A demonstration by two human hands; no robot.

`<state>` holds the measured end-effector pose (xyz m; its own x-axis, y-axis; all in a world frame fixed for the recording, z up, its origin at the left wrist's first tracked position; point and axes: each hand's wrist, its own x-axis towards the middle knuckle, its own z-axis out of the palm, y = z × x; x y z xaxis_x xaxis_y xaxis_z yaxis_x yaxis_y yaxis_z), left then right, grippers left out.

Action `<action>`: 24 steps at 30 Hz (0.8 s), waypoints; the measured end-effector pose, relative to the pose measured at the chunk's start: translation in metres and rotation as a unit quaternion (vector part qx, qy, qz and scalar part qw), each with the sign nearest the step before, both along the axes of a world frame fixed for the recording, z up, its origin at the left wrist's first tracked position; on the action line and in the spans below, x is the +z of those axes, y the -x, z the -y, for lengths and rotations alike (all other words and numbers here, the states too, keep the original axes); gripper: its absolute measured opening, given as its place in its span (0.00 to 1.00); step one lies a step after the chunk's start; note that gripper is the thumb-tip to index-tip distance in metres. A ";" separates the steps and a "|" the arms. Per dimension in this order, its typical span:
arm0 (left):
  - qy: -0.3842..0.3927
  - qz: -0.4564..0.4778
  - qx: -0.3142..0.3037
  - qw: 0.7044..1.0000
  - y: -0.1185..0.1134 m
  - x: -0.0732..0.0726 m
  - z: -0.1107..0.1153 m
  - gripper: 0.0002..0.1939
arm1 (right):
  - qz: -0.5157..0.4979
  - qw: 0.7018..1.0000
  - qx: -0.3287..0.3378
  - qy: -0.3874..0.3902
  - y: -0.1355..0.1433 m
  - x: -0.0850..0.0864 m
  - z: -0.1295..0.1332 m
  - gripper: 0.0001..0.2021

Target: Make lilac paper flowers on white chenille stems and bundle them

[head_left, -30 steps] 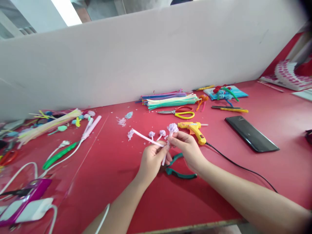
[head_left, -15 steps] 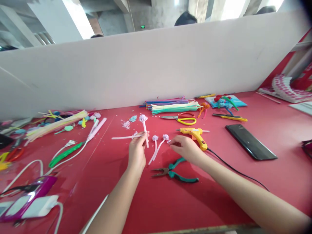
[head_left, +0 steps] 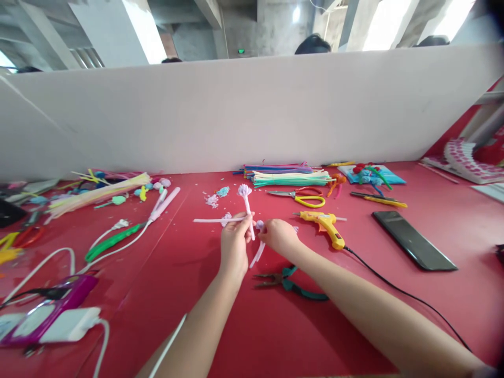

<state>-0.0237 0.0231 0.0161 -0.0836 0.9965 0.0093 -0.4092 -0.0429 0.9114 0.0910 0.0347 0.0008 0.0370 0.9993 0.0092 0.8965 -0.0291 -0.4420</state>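
Observation:
My left hand (head_left: pixel 233 245) is closed on a pipe-cleaner flower (head_left: pixel 244 191), its lilac curled head up and its pale stem running down past my fingertips. A pale pipe-cleaner strip (head_left: pixel 207 220) extends leftward from the same fingers; I cannot tell whether they grip it. My right hand (head_left: pixel 280 236) is closed, fingertips pinched beside the left hand, and whatever they hold is hidden. Under it lie more flowers, with one lilac head (head_left: pixel 259 224) and pale stems (head_left: pixel 258 254) partly showing. Teal-handled pliers (head_left: pixel 286 280) rest below, partly covered by my right forearm.
Behind lie bundled pipe cleaners (head_left: pixel 291 178) and scissors (head_left: pixel 303 196). To the right are a yellow glue gun (head_left: pixel 323 226) with its cord and a black phone (head_left: pixel 413 240). A pink corded tool (head_left: pixel 164 203) and a power strip (head_left: pixel 66 320) sit left. A white partition (head_left: pixel 252 113) stands behind.
My right hand has moved left, from beside the lying flowers to over them, close to my left hand. The left hand still holds its flower. The whole view has shifted slightly.

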 end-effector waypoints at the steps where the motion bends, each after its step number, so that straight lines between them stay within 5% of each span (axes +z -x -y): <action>1: -0.001 0.000 -0.001 1.000 0.000 0.000 0.000 0.09 | -0.005 1.000 0.000 0.011 -0.003 0.000 -0.002 0.11; 8: -0.007 -0.002 -0.009 1.000 -0.003 0.001 0.004 0.10 | -0.028 1.000 0.003 0.002 -0.012 0.011 -0.005 0.15; 13: -0.011 -0.012 0.003 1.000 -0.001 0.000 0.002 0.10 | -0.053 0.999 0.008 -0.006 0.004 0.003 -0.003 0.05; 18: -0.010 -0.017 0.011 1.000 0.000 -0.004 0.000 0.12 | -0.168 0.985 0.023 -0.020 -0.009 -0.002 -0.007 0.09; 24: -0.016 -0.008 0.012 1.000 -0.003 -0.002 0.004 0.10 | -0.302 0.944 0.088 -0.103 -0.043 0.017 0.007 0.06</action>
